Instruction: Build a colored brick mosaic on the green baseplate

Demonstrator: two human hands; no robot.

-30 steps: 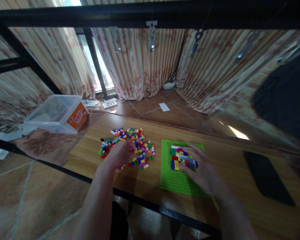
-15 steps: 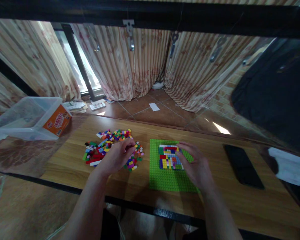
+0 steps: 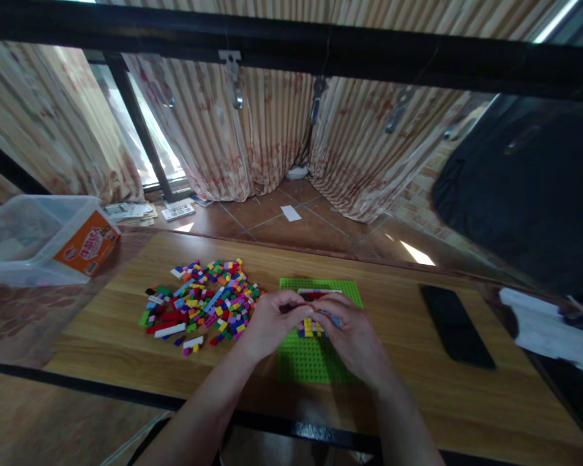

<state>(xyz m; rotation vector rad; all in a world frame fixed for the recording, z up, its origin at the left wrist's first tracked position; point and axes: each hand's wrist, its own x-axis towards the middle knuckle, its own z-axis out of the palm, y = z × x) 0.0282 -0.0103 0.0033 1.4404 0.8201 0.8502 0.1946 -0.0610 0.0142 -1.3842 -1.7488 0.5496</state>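
Both hands meet over a green studded baseplate (image 3: 301, 366) on the wooden table. Multicoloured toy bricks (image 3: 312, 327) are built up on the plate, and my fingers hide much of them. My left hand (image 3: 276, 320) reaches in from the pile side, its thumb and fingers pinched at the build's upper left. Whatever sits in that pinch is too small to make out. My right hand (image 3: 350, 333) covers the right part of the build, fingers closed together and tips touching the left hand's. To the left spreads a pile of loose bricks (image 3: 204, 304) in many colours.
A black phone (image 3: 457, 327) lies on the table (image 3: 393, 375) to the right, with white papers (image 3: 544, 327) past it. A clear plastic box (image 3: 34, 243) with an orange label stands left of the table. A dark rail (image 3: 282, 32) crosses above.
My left hand has moved right, from the loose brick pile to the build on the baseplate. My right hand has shifted slightly left, and the fingertips now meet. The camera view has turned a little.
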